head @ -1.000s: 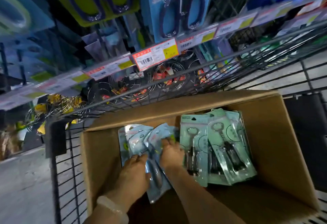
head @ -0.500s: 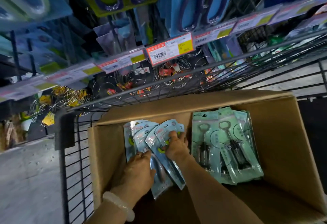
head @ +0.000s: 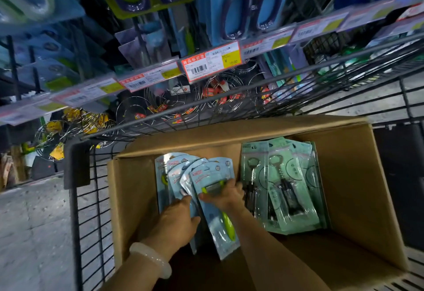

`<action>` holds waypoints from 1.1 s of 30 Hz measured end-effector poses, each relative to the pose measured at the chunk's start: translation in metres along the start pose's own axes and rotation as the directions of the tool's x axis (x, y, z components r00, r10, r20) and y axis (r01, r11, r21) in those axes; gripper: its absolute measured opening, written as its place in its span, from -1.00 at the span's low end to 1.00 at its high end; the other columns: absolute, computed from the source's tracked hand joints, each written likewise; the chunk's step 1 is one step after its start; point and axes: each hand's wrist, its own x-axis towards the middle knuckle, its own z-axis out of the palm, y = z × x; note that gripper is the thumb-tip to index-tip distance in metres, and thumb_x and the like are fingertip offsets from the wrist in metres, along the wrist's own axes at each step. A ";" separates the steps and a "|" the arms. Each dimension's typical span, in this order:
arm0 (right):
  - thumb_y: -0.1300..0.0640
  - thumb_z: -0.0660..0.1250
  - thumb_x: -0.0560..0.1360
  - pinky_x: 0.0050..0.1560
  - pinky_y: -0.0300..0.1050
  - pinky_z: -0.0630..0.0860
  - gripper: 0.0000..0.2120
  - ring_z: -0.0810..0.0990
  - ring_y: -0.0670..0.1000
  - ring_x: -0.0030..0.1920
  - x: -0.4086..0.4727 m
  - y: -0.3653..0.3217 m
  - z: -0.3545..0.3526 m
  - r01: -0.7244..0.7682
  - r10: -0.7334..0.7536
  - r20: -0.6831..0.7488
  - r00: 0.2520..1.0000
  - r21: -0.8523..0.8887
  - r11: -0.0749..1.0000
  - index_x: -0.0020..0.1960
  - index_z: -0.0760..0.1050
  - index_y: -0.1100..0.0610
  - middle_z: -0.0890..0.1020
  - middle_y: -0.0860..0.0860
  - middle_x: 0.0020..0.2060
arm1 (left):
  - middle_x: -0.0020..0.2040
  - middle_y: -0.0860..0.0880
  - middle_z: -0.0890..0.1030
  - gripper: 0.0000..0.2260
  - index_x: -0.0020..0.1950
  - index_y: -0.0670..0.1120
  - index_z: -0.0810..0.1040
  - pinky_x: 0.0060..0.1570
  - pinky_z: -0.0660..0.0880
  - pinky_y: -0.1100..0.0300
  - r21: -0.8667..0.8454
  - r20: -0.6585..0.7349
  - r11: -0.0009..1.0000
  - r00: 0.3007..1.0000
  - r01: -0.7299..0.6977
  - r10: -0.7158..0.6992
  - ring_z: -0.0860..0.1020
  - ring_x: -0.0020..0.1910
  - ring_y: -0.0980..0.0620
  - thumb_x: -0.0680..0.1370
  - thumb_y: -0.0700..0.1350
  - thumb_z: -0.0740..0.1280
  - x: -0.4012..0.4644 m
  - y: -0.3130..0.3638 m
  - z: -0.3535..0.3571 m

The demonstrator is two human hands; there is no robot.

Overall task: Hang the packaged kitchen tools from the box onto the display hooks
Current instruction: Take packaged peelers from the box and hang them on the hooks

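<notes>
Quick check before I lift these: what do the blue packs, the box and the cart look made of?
Blue packs: glossy printed card under clear plastic, judging by the glare; the tool's handle looks like lime plastic. Box: plain brown corrugated cardboard, matte, with creased flaps. Cart: dark wire mesh, probably coated metal.

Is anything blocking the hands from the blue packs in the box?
No. Both hands are already on the fanned blue packs: the right hand grips the top one, the left hand rests on the lower ones. The green packs lie apart, to the right.
</notes>
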 end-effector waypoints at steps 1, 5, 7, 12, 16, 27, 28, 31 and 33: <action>-0.20 0.53 0.25 0.44 0.05 0.23 0.09 0.21 0.19 0.43 -0.001 0.000 0.002 0.016 -0.017 0.008 1.000 0.073 0.997 0.48 -0.03 0.19 0.19 0.16 0.41 | 0.38 -0.07 0.41 -0.50 0.49 -0.03 0.20 0.26 0.39 0.14 -0.008 0.019 1.000 1.000 0.008 -0.008 0.42 0.33 -0.05 0.59 0.01 0.25 0.000 0.001 0.002; -0.13 0.57 0.20 0.32 0.04 0.37 -0.07 0.38 0.18 0.31 -0.007 0.006 0.004 0.065 -0.043 -0.117 0.992 0.186 0.980 0.36 0.15 0.15 0.36 0.13 0.28 | 0.41 -0.08 0.37 -0.48 0.48 -0.04 0.20 0.32 0.34 0.11 -0.035 0.069 0.998 0.996 0.052 -0.049 0.37 0.37 -0.06 0.57 0.04 0.27 -0.002 0.002 0.011; -0.04 0.58 0.24 0.23 0.07 0.44 -0.25 0.47 0.17 0.21 -0.010 0.013 0.006 0.121 -0.068 -0.200 0.977 0.264 0.957 0.23 0.20 0.10 0.45 0.12 0.20 | 0.42 -0.07 0.35 -0.47 0.47 -0.06 0.22 0.34 0.32 0.11 -0.087 0.094 0.993 0.993 0.085 -0.076 0.36 0.39 -0.06 0.56 0.04 0.30 -0.002 0.003 0.016; 0.37 0.43 0.41 0.05 -0.05 0.55 -0.49 0.55 0.04 -0.01 -0.016 0.025 0.005 0.086 -0.057 -0.065 0.996 0.681 0.727 0.24 0.26 0.15 0.56 0.14 0.09 | 0.44 -0.12 0.31 -0.32 0.50 -0.10 0.12 0.34 0.36 0.02 -0.267 0.085 0.947 0.983 0.178 -0.161 0.34 0.40 -0.11 0.50 0.02 0.39 0.000 0.007 0.028; 0.44 0.36 0.43 -0.05 -0.03 0.61 -0.70 0.61 0.11 -0.12 -0.020 0.033 -0.002 0.087 -0.219 0.068 0.973 0.773 0.628 0.08 0.45 0.16 0.63 0.10 -0.12 | 0.49 -0.14 0.22 -0.12 0.56 -0.09 -0.05 0.36 0.32 -0.03 -0.488 0.050 0.841 0.969 0.236 -0.243 0.28 0.43 -0.15 0.44 -0.04 0.47 0.001 0.006 0.036; 0.08 0.39 0.49 0.01 -0.28 0.41 -0.68 0.51 -0.03 -0.01 0.004 0.026 -0.032 0.146 -0.146 -0.017 0.989 0.244 0.959 0.20 0.40 0.07 0.54 -0.01 0.04 | 0.08 -0.13 0.59 -0.25 0.21 -0.12 0.38 0.08 0.55 -0.13 -0.850 0.009 0.479 0.914 0.221 -0.405 0.60 0.02 -0.14 0.13 -0.22 0.66 -0.006 -0.016 0.048; 0.08 0.41 0.47 0.06 -0.21 0.40 -0.60 0.51 0.01 0.05 0.012 0.027 -0.026 0.135 -0.139 0.014 0.990 0.176 0.975 0.24 0.37 0.09 0.53 0.01 0.08 | 0.08 -0.13 0.60 -0.23 0.22 -0.13 0.37 0.08 0.55 -0.13 -0.848 -0.014 0.487 0.910 0.208 -0.413 0.60 0.03 -0.14 0.11 -0.20 0.67 -0.005 -0.018 0.047; 0.09 0.49 0.36 0.22 -0.06 0.46 -0.44 0.51 0.12 0.20 0.026 0.023 -0.006 0.077 -0.084 0.046 0.995 0.137 0.988 0.29 0.36 0.11 0.53 0.08 0.17 | 0.09 -0.09 0.58 -0.22 0.26 -0.12 0.34 0.13 0.53 -0.07 -0.822 -0.081 0.546 0.914 0.164 -0.397 0.58 0.07 -0.11 0.16 -0.17 0.66 -0.006 -0.022 0.044; 0.06 0.45 0.38 0.29 0.01 0.42 -0.43 0.45 0.17 0.26 0.027 0.021 0.004 0.096 -0.095 -0.031 0.995 0.027 0.995 0.32 0.34 0.12 0.47 0.11 0.25 | 0.10 -0.07 0.57 -0.22 0.26 -0.10 0.33 0.15 0.52 -0.06 -0.808 -0.116 0.573 0.917 0.136 -0.381 0.57 0.09 -0.09 0.16 -0.15 0.66 -0.007 -0.024 0.042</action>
